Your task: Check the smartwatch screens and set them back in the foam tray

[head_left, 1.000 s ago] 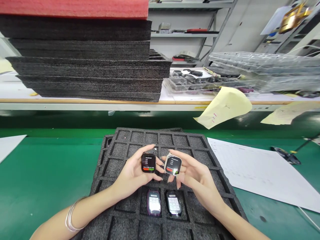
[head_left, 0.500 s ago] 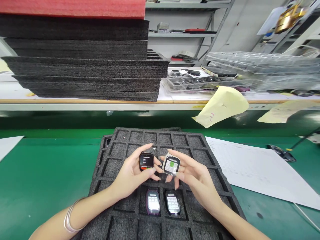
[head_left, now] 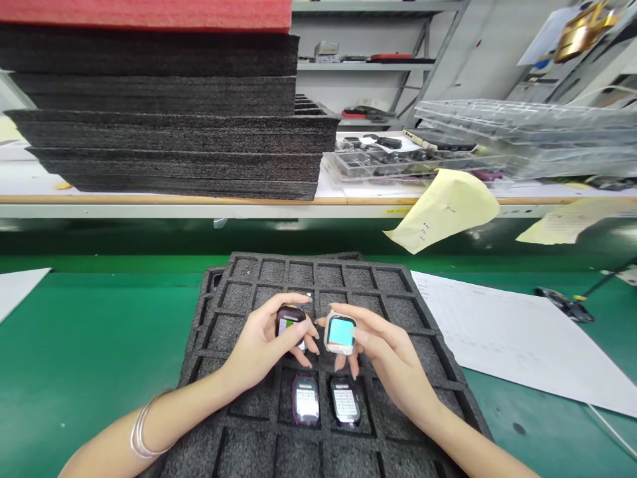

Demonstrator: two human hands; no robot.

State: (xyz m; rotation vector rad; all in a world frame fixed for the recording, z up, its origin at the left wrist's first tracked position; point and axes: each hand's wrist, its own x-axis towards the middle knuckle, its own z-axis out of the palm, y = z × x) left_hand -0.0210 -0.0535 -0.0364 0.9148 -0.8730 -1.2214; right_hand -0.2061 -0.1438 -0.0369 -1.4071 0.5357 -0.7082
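My left hand (head_left: 266,342) is closed around a dark smartwatch (head_left: 284,323), its thumb across the screen, which shows a white grid and a green patch. In my right hand (head_left: 383,342) is a light-cased smartwatch (head_left: 340,334) with a cyan screen; the thumb rests at the screen's right edge. Both watches are held above a black foam tray (head_left: 239,299) divided into square pockets. Below my hands, a purple-edged smartwatch (head_left: 305,401) and a black smartwatch (head_left: 345,401) lie in neighbouring pockets, screens lit with white grids.
A tall stack of black foam trays (head_left: 174,133) topped with red foam (head_left: 149,14) stands on the shelf ahead. Clear plastic trays (head_left: 527,136) sit to its right. Yellow paper (head_left: 445,209) hangs from the shelf edge. A white sheet (head_left: 522,345) lies on the green table (head_left: 99,352).
The left watch's screen went from black with text to a white grid with green. The right watch's screen turned from a grid to cyan, and my right thumb moved onto its edge.
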